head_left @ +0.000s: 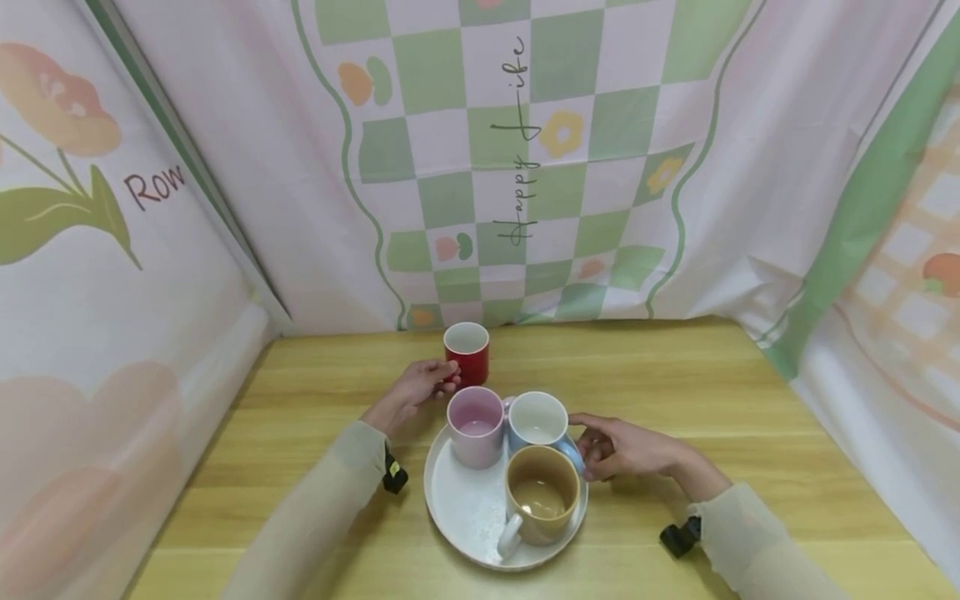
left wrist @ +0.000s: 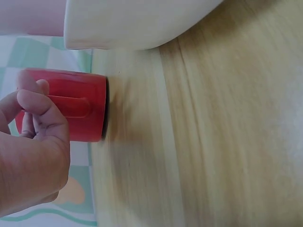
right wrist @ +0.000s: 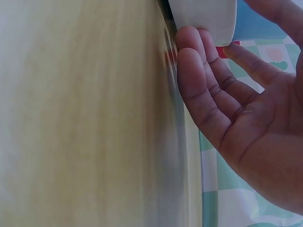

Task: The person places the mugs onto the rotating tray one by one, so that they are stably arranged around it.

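My left hand (head_left: 415,392) pinches the handle (left wrist: 71,107) of a red mug (head_left: 472,367), white inside, which stands upright on the table behind a round white tray (head_left: 457,517). On the tray stand a pink mug (head_left: 475,450) at the back left, a light-blue mug (head_left: 538,417) with a white inside at the back right, and a tan mug (head_left: 543,521) with a pale handle in front. My right hand (head_left: 630,448) is at the tray's right side beside the blue mug's handle (head_left: 572,457), fingers loosely bent. Whether its fingertips touch the mug or tray, I cannot tell.
The wooden table (head_left: 360,533) meets a checked cloth curtain (head_left: 525,167) at the back. Printed cloth also hangs on the left (head_left: 90,333) and right (head_left: 900,275). A black wrist camera (head_left: 681,537) sits at my right cuff, another (head_left: 393,472) at the left.
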A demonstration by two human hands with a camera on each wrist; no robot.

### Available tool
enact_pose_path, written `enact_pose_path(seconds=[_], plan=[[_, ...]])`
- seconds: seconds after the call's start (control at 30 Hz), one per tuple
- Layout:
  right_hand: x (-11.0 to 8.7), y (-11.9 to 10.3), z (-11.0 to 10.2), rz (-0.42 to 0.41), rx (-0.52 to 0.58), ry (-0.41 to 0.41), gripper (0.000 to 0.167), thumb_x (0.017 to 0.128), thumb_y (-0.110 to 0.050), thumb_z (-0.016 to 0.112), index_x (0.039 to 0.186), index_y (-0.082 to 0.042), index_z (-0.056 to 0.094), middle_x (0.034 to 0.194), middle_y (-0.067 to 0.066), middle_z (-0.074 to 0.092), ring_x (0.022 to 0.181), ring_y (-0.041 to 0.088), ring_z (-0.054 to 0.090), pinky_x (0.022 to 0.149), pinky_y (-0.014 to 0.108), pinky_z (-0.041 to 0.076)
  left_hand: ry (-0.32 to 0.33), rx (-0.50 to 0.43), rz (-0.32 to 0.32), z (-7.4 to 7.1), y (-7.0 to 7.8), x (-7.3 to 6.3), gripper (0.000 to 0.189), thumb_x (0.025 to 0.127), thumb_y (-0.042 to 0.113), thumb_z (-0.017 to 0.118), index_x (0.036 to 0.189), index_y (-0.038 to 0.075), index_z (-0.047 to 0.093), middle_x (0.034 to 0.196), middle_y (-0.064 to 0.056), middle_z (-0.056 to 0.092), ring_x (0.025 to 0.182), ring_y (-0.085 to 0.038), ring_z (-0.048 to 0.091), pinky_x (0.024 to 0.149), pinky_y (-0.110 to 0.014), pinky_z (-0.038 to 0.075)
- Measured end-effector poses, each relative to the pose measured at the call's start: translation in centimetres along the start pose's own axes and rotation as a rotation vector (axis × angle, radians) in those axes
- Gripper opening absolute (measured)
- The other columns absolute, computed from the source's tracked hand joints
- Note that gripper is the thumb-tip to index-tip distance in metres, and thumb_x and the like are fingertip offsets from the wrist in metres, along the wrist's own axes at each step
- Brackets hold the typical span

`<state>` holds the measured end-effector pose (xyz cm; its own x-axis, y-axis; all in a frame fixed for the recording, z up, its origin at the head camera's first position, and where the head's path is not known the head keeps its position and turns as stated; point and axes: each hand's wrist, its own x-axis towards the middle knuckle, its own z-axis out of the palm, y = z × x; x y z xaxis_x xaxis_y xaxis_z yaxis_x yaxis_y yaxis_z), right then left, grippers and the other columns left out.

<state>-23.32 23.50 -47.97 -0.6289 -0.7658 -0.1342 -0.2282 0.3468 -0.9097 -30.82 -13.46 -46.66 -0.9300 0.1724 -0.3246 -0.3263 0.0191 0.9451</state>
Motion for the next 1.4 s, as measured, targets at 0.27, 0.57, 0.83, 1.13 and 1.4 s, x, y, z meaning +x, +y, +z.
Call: enact_pose_path(seconds=[0.27,0.57,0.83,1.13,1.4], plan=[[0.0,0.1,-0.2,-0.001,0.013,-0.006,0.082,0.086,-0.009,0.075,0.154,-0.003,0.03,0.11,0.018,0.06,0.088,0.017,0.067,0.069,0.026,0.06,0.0,-0.019,0.013,-0.8,0.1,-0.6,0.014,0.1,0.023,0.062,0.093,0.011,0.066,0.082,0.003,0.068,0.069,-0.005,0.059,0.061,-0.014,0.047],[0.0,-0.2,-0.2,-0.003,0.006,-0.008,0.081,0.087,-0.009,0.074,0.154,-0.003,0.03,0.111,0.018,0.06,0.089,0.018,0.068,0.07,0.026,0.06,0.004,-0.004,0.01,-1.6,0.1,-1.6,0.017,0.101,0.024,0.06,0.099,0.008,0.064,0.086,0.002,0.068,0.071,-0.004,0.061,0.065,-0.014,0.05],[0.0,-0.3,0.0,-0.002,0.013,-0.015,0.081,0.087,-0.01,0.075,0.154,-0.003,0.03,0.111,0.018,0.06,0.09,0.02,0.068,0.071,0.027,0.061,-0.007,-0.04,0.037,-2.2,-0.4,-2.4,0.016,0.102,0.022,0.058,0.096,0.008,0.062,0.082,0.002,0.066,0.068,-0.003,0.059,0.06,-0.012,0.049],[0.0,-0.3,0.0,-0.001,0.007,-0.014,0.081,0.086,-0.009,0.075,0.154,-0.003,0.03,0.111,0.018,0.06,0.089,0.02,0.068,0.07,0.027,0.061,-0.017,-0.017,0.07,-2.8,-0.1,-3.8,0.014,0.101,0.024,0.06,0.096,0.011,0.064,0.084,0.003,0.067,0.072,-0.005,0.061,0.064,-0.014,0.052],[-0.1,-0.4,-0.1,-0.012,0.011,-0.01,0.081,0.086,-0.007,0.074,0.152,0.001,0.03,0.108,0.019,0.06,0.088,0.018,0.068,0.07,0.026,0.061,-0.039,0.0,0.097,-3.1,0.5,-5.4,0.016,0.102,0.024,0.058,0.097,0.01,0.063,0.084,0.003,0.065,0.071,-0.005,0.057,0.061,-0.013,0.049]])
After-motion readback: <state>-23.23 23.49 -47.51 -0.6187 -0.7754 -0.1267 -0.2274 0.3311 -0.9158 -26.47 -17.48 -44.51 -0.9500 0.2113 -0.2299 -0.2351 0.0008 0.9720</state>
